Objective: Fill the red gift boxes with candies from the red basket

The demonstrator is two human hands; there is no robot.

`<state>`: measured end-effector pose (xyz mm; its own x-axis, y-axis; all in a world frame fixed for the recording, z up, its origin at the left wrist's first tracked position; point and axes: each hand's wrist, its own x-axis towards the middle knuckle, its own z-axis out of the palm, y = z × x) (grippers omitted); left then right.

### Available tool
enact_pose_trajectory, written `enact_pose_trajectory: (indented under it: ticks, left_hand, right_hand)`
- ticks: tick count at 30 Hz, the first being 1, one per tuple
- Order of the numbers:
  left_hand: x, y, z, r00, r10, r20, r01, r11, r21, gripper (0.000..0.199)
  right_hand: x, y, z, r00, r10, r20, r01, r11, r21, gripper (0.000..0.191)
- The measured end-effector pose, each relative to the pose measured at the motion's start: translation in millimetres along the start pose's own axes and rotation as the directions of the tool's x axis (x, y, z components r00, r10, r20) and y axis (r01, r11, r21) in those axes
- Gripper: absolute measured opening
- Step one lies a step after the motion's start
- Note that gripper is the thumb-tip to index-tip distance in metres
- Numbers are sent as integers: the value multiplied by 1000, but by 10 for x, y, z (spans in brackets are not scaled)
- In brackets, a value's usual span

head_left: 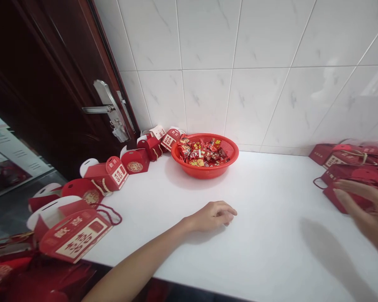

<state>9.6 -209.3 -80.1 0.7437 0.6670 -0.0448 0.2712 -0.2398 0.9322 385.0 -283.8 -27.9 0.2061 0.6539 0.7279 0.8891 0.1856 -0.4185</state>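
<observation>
My left hand (pixel 210 216) rests on the white tabletop (pixel 264 247), its fingers loosely curled together with nothing visible in them. In front of it stands a red plastic basket (pixel 204 171) holding wrapped candies (pixel 204 153) in red and gold. At the right edge, my right hand (pixel 367 209) is raised, slightly blurred, with fingers stretched out and the thumb apart. It overlaps the view of several red gift boxes (pixel 343 172) there; I cannot tell whether it touches them. One of those boxes has a dark red cord handle.
Red candy boxes with open tops line the left side, the nearest box (pixel 78 239) with a cord loop. More red boxes (pixel 44 277) lie blurred at lower left. A tiled wall (pixel 208 96) backs the table; a dark door (pixel 66 75) with a metal handle stands left.
</observation>
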Motion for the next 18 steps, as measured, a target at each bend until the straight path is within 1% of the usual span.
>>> enact_pose_trajectory:
  ticks: [1, 2, 3, 4, 5, 7, 9, 10, 11, 12, 13, 14, 15, 16, 17, 18]
  left_hand:
    - [-1, -1, -13, 1000, -6, 11, 6, 1000, 11, 33]
    - [-3, 4, -31, 1000, -6, 17, 6, 1000, 30, 33]
    - [-7, 16, -53, 1000, 2, 18, -3, 998, 56, 33]
    - [-15, 36, -81, 1000, 19, 13, -20, 995, 94, 33]
    - [-32, 67, -115, 999, 43, 1, -42, 988, 145, 33]
    - [-110, 156, -200, 995, 94, -36, -80, 956, 283, 32]
    - [-270, 265, -308, 987, 127, -98, -73, 899, 432, 31]
    - [-387, 320, -369, 983, 122, -139, -40, 875, 483, 31]
    - [-529, 371, -435, 971, 118, -207, 6, 855, 519, 32]
    - [-694, 417, -506, 949, 120, -293, 63, 835, 547, 32]
    - [-877, 456, -581, 906, 123, -405, 142, 813, 564, 33]
    - [-1071, 488, -659, 843, 120, -524, 236, 792, 562, 34]
    - [-1269, 512, -738, 747, 133, -651, 340, 766, 546, 35]
    - [-1461, 529, -817, 629, 135, -766, 465, 724, 510, 37]
    - [-1641, 540, -891, 498, 140, -856, 597, 661, 455, 41]
    - [-1798, 545, -960, 413, 120, -903, 712, 576, 402, 45]
  right_hand:
    - [-15, -170, 162, 999, -43, 5, 43, 999, 31, 17]
    - [-54, -372, 323, 989, -147, 5, 145, 981, 128, 14]
    - [-118, -598, 481, 958, -278, 74, 253, 936, 246, 11]
    - [-204, -833, 630, 914, -379, 146, 309, 881, 358, 10]
    - [-310, -1065, 765, 844, -479, 240, 336, 822, 460, 15]
    - [-551, -1460, 983, 667, -678, 309, 407, 679, 610, 28]
    - [-779, -1706, 1128, 493, -802, 338, 435, 563, 702, 34]
    - [-870, -1765, 1177, 420, -839, 345, 423, 518, 743, 36]
    - [-941, -1787, 1214, 382, -856, 349, 409, 495, 767, 36]
    - [-991, -1778, 1242, 363, -859, 361, 383, 491, 783, 35]
    - [-1021, -1749, 1263, 368, -848, 382, 350, 506, 788, 35]
    - [-1036, -1709, 1278, 386, -827, 409, 314, 534, 785, 34]
    - [-1039, -1667, 1288, 407, -801, 439, 275, 565, 778, 34]
    - [-1035, -1630, 1296, 428, -773, 468, 237, 596, 767, 35]
    - [-1029, -1603, 1302, 441, -749, 495, 205, 620, 757, 37]
    - [-1023, -1587, 1307, 447, -732, 514, 181, 637, 749, 38]
